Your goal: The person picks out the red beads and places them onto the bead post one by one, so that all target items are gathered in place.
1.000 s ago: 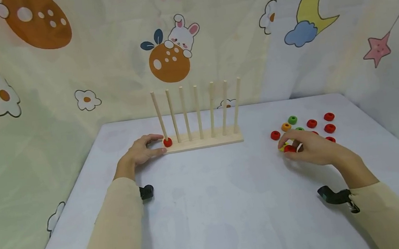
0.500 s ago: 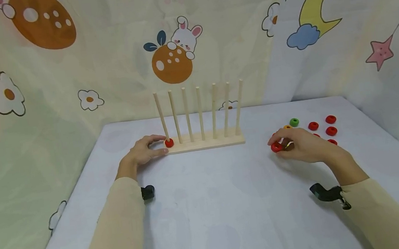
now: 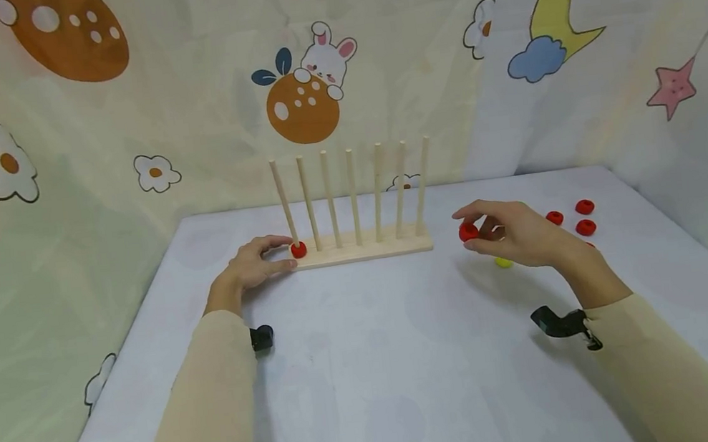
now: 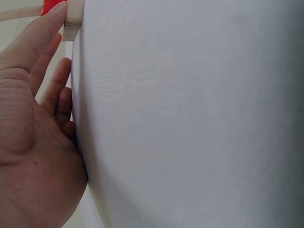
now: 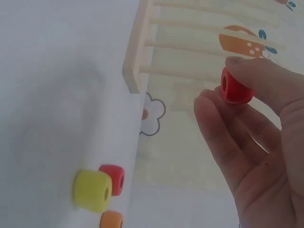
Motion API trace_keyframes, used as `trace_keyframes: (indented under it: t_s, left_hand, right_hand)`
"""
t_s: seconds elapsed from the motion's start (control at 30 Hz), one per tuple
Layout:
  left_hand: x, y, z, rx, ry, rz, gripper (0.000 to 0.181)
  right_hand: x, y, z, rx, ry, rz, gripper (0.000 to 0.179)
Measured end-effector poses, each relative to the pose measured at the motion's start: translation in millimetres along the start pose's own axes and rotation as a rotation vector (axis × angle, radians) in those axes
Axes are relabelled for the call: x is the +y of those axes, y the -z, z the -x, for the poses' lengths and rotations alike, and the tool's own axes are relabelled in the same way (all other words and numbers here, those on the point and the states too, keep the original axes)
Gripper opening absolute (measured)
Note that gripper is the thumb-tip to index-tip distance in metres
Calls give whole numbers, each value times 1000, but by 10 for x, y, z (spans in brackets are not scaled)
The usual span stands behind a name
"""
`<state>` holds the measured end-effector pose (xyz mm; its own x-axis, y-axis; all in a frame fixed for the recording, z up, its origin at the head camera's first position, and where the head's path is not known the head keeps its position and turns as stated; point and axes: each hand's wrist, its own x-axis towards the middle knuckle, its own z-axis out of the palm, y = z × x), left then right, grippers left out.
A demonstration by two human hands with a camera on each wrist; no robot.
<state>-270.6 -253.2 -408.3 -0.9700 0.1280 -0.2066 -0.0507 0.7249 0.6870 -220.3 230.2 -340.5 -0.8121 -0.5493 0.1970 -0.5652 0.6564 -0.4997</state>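
Observation:
A wooden rack (image 3: 370, 249) with a row of upright pegs stands toward the back of the table. One red bead (image 3: 299, 250) sits at the foot of its leftmost peg. My left hand (image 3: 251, 264) grips the left end of the rack's base, thumb along the front edge and fingers behind. In the left wrist view, the thumb meets the corner of the base (image 4: 73, 19). To the right of the rack, my right hand (image 3: 517, 232) pinches another red bead (image 5: 237, 88) between thumb and fingers, raised above the table. The hole in its side shows in the right wrist view.
Several loose red beads (image 3: 586, 227) lie at the back right, some hidden behind the right hand. A yellow bead (image 5: 92, 190) lies beneath that hand, with a red bead (image 5: 118, 179) and an orange bead (image 5: 111, 220) close by. A printed cloth (image 3: 199, 107) hangs behind the table.
My right hand has lifted the red bead from among the loose beads and carried it up and left toward the rack. My left hand stays at the rack's end.

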Motion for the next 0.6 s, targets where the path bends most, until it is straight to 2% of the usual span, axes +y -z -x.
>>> trace_keyframes:
  t_s: [0.17,0.3,0.43,0.6]
  left_hand:
    - [-1,1,-14,-17,10,-3,61]
    - [-5,14,-19,-4,6,-8,65]
    - [-12,29,-9,-1,3,-14,67]
    - [-5,18,-1,5,-15,-10,64]
  right_hand:
    - [-98,-27,-151,51,37,-31,34]
    - [-207,-47,-328,90,85,-54,31]
    - [-290,-83,-467,92,134,-80,31]
    - [-313,-130,-519,84,137,-97,32]
